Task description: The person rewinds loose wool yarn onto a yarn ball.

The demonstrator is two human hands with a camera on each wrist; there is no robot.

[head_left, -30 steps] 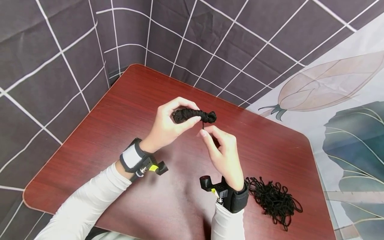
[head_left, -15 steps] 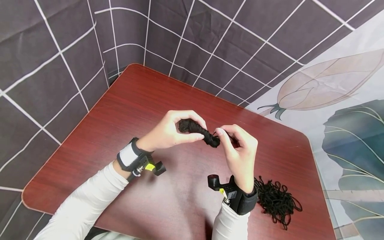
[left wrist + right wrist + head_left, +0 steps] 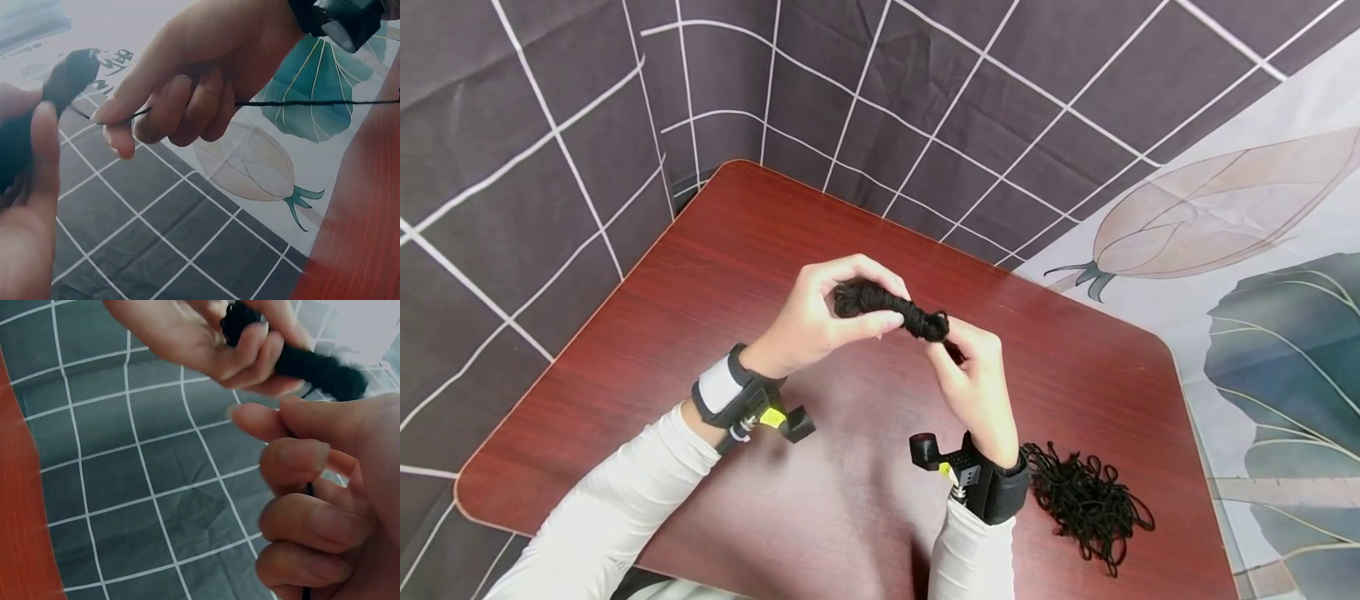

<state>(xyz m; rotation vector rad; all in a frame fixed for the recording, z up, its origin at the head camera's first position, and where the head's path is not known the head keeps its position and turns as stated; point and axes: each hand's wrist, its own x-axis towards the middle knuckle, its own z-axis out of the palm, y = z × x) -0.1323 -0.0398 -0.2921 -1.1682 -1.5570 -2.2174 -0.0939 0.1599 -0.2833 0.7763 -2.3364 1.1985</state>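
A bundle of black cord (image 3: 889, 307), wound round its middle with loops at its ends, is held above the table by my left hand (image 3: 820, 312), its thumb and fingers gripping it. My right hand (image 3: 973, 375) is close below the bundle's right end. In the left wrist view, a single strand of black cord (image 3: 300, 103) runs through the curled fingers of the right hand (image 3: 194, 81). Thumb and forefinger pinch it beside the bundle. From the right wrist, the bundle (image 3: 319, 372) shows blurred beyond my right hand's fingers.
A loose tangled heap of black cord (image 3: 1086, 504) lies on the red-brown table (image 3: 760, 217) at the right, beside my right wrist. A dark grid-patterned cloth (image 3: 820, 83) hangs behind and to the left. A white printed cloth (image 3: 1187, 333) borders the right side.
My right hand moves from below the bundle out to its right, then back left beneath its end. The bundle dips with my left hand, then rises again and stays gripped.
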